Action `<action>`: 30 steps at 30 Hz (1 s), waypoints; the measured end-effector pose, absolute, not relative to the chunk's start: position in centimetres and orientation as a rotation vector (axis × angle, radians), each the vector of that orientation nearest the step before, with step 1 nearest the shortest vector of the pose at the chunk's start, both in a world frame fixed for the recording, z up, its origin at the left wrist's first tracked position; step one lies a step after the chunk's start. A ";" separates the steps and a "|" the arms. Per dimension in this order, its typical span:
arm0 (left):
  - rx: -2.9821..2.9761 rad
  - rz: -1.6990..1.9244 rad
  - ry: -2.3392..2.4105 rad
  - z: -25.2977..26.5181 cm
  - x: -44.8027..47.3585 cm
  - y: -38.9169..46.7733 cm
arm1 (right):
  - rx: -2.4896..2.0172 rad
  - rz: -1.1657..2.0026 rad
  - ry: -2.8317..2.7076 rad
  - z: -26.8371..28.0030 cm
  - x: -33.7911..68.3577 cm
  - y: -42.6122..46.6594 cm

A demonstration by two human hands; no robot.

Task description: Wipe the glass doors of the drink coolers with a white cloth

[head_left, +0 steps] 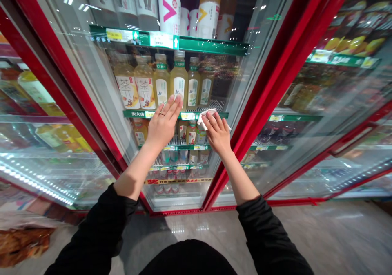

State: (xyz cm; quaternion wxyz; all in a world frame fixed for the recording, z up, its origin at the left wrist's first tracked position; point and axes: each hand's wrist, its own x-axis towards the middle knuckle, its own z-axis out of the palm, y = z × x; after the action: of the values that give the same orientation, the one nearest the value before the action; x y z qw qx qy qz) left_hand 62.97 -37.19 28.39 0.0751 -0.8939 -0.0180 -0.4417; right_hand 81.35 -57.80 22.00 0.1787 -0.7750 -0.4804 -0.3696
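My left hand (163,124): fingers nearly straight, holding nothing, palm toward the glass (228,81). Bottles (179,79) shelved behind it. White cloth (202,121) on the glass under my right hand (219,134); fingers slightly spread, holding it there. Should be light, limp; best held flat under fingertips. Glass likely stiff, slick. Red frame (269,91) just right would block sideways travel.

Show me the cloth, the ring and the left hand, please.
Cloth (201,121), head view: on its uncovered white part.
Ring (162,113), head view: on the band round the finger.
Left hand (163,126), head view: on the middle of its back.
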 end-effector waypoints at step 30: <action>-2.720 -1.388 0.121 26.4 68.9 -44.5 | -2.158 -0.973 -1.271 21.3 82.1 -58.7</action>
State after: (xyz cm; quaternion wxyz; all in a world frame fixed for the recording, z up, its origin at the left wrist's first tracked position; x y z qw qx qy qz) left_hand 68.93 -44.48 26.38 0.0429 -0.8892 0.0395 -0.4538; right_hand 82.13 -58.73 21.29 0.2257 -0.7825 -0.4608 -0.3527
